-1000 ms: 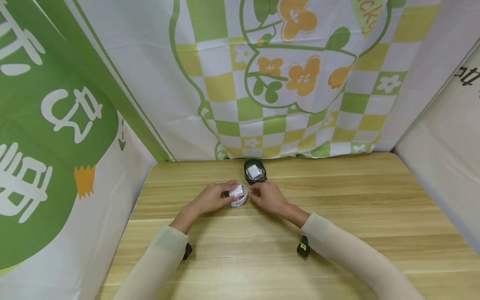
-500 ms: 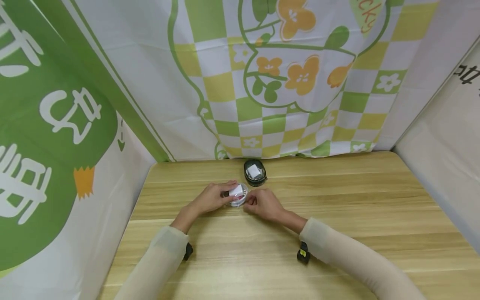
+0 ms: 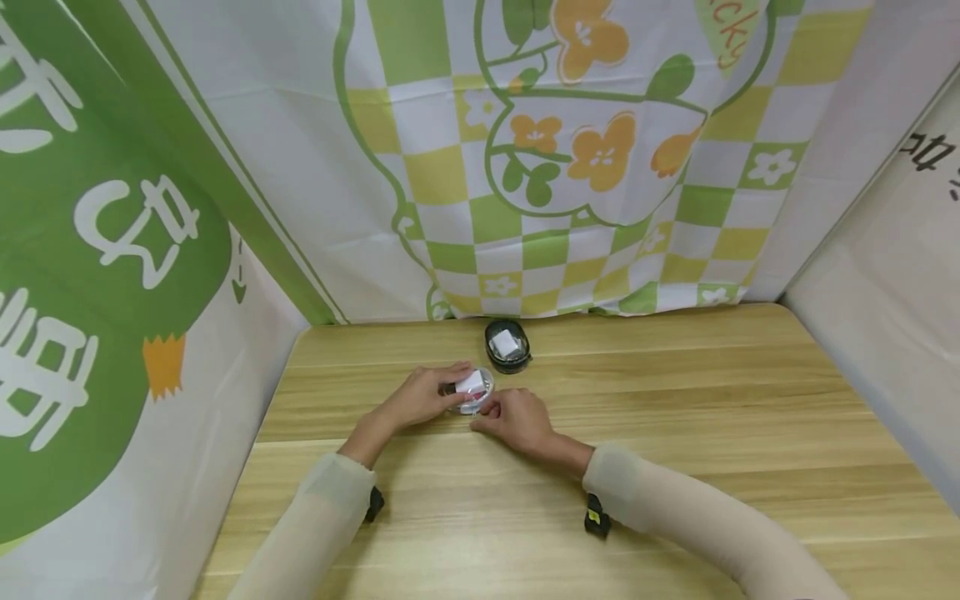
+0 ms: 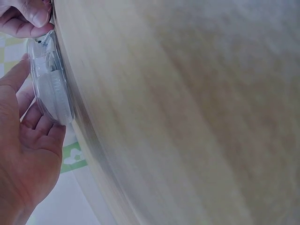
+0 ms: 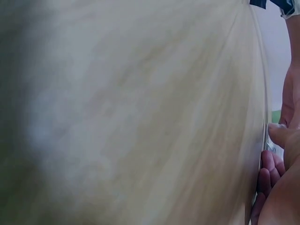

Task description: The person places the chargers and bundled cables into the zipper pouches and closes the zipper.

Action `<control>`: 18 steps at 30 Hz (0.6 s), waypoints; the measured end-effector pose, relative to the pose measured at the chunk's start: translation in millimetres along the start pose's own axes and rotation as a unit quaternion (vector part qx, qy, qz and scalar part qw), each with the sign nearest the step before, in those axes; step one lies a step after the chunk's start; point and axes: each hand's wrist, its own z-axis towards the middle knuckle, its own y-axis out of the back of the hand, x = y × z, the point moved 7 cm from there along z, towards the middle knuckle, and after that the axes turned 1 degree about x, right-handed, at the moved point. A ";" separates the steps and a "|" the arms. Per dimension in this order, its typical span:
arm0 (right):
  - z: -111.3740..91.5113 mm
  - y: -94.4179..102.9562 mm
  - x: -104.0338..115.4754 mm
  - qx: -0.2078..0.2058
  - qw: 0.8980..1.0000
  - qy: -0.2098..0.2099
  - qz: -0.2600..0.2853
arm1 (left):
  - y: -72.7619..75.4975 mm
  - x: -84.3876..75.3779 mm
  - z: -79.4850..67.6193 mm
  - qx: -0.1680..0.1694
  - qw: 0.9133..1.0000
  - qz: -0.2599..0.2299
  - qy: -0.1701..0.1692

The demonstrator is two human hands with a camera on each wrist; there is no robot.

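Note:
A small clear round zip case (image 3: 490, 390) lies on the wooden table, with a white block (image 3: 470, 382) and something reddish showing inside. My left hand (image 3: 423, 396) holds the case from its left side, thumb at the near edge and fingers over the far edge. In the left wrist view, the clear case (image 4: 52, 91) sits low and flat in the fingers' grip. My right hand (image 3: 521, 423) pinches at the case's near right edge, where its zipper runs; the fingertips mostly hide the zipper pull. The right wrist view shows curled right fingers (image 5: 267, 171) close to the tabletop.
Just behind the clear case stands a similar black-edged case (image 3: 510, 365) with a white block inside. The wooden table (image 3: 675, 392) ends at a patterned cloth (image 3: 547, 250) at the back. Cloth walls stand at left and right.
My right hand has moved from the case's right side round its edge toward the near side, and left a little. My left hand keeps holding the clear case in place.

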 end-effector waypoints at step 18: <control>2.7 -3.5 5.1 -0.054 0.994 -0.043 -0.083 | 2.3 -4.0 -0.6 -0.006 1.000 0.007 -0.008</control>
